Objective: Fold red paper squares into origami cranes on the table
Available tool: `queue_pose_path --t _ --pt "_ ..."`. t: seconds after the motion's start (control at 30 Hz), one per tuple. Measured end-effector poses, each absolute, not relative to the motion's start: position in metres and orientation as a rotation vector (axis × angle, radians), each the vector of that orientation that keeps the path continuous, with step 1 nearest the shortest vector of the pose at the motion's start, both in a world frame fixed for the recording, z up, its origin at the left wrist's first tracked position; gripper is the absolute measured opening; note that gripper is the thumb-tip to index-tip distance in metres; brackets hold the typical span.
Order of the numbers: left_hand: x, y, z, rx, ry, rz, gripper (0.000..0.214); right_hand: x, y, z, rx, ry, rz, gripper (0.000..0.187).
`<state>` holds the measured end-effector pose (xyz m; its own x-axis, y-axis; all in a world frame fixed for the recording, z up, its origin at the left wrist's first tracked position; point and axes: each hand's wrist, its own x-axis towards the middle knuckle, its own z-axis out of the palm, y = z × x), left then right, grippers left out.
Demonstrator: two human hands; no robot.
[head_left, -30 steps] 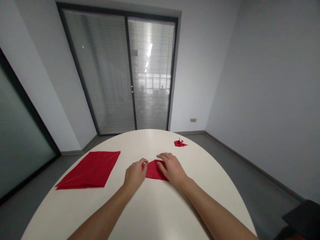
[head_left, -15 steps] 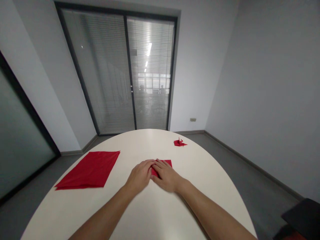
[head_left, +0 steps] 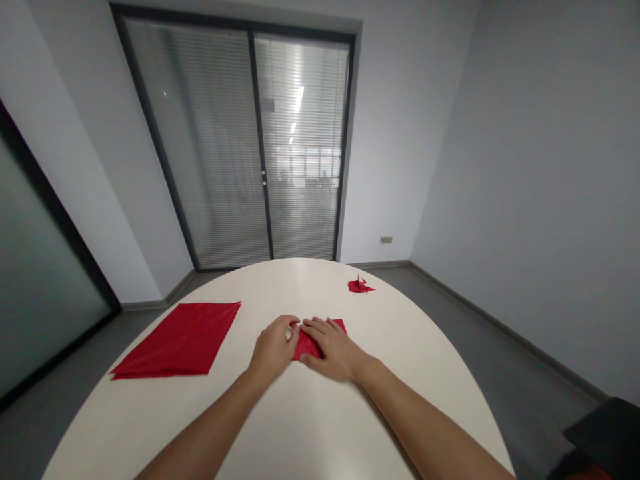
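Observation:
A small folded sheet of red paper (head_left: 306, 345) lies on the white table in front of me. My right hand (head_left: 334, 347) rests flat across it, fingers stretched out and slightly apart, pressing it down. Curled at the paper's left edge is my left hand (head_left: 274, 347), with thumb and forefinger brought together at the edge. The pinched part is mostly hidden by the fingers. One corner of the paper shows beyond my right fingers.
A stack of larger red paper sheets (head_left: 183, 340) lies at the left of the round table (head_left: 300, 433). A folded red paper crane (head_left: 360, 286) stands at the far right. A dark chair (head_left: 607, 433) is at the lower right.
My left hand has drawn back slightly left from my right fingers, and its fingers have curled in. More of the red paper shows between the hands. My right hand stays on it.

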<state>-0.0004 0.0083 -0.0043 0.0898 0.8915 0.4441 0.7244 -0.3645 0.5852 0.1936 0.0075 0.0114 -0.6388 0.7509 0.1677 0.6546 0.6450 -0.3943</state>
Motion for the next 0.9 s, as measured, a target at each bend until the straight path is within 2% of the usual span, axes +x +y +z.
queue_pose_path --t 0.2,0.37,0.47,0.63,0.9 --pt "-0.002 0.011 0.0 1.99 1.297 1.369 0.017 0.193 0.009 0.011 -1.132 -2.531 0.422 0.086" --pt "-0.004 0.004 0.004 2.15 1.112 1.437 0.015 0.194 0.012 0.012 -1.13 -2.411 0.302 0.058" --pt "-0.003 0.002 0.003 2.282 1.029 1.367 0.026 0.197 0.016 0.013 -1.123 -2.356 0.253 0.05" --pt "-0.003 0.004 -0.001 2.434 1.014 1.297 0.035 0.201 0.022 0.012 -1.129 -2.315 0.19 0.058" --pt "-0.006 0.005 -0.006 2.441 1.305 1.197 0.029 0.199 0.02 0.004 -1.188 -2.401 0.182 0.062"
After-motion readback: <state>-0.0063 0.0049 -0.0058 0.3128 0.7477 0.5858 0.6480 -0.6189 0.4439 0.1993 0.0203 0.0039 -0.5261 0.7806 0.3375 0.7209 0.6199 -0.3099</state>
